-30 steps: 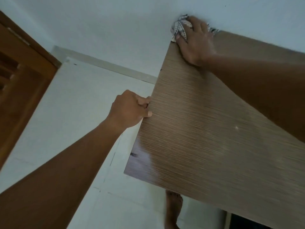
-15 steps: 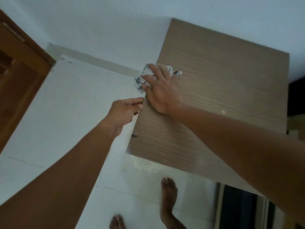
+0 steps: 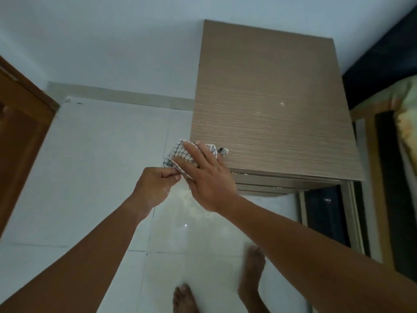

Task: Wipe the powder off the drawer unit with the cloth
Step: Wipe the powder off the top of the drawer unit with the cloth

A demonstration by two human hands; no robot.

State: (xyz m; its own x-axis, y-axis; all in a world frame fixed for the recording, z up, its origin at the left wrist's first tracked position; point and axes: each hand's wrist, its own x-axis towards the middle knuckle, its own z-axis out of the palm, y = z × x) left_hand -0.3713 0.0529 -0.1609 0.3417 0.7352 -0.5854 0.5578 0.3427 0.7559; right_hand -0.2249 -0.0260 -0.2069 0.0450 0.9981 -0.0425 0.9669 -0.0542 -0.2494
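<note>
The drawer unit is a wood-grain cabinet against the pale wall, seen from above. A few pale powder specks lie on its top. A white cloth with a black check hangs off the unit's near left corner. My right hand lies flat on the cloth with its fingers spread. Just left of the corner, my left hand pinches the cloth's lower edge with closed fingers. Pale powder is scattered on the floor tiles below the hands.
White floor tiles spread to the left and front. A brown wooden door stands at the far left. A bed frame with a patterned pillow is to the right of the unit. My bare feet stand near the bottom edge.
My right hand has dragged the cloth from the far left corner of the top down to the near left corner. My left hand let go of the unit's edge and now pinches the cloth.
</note>
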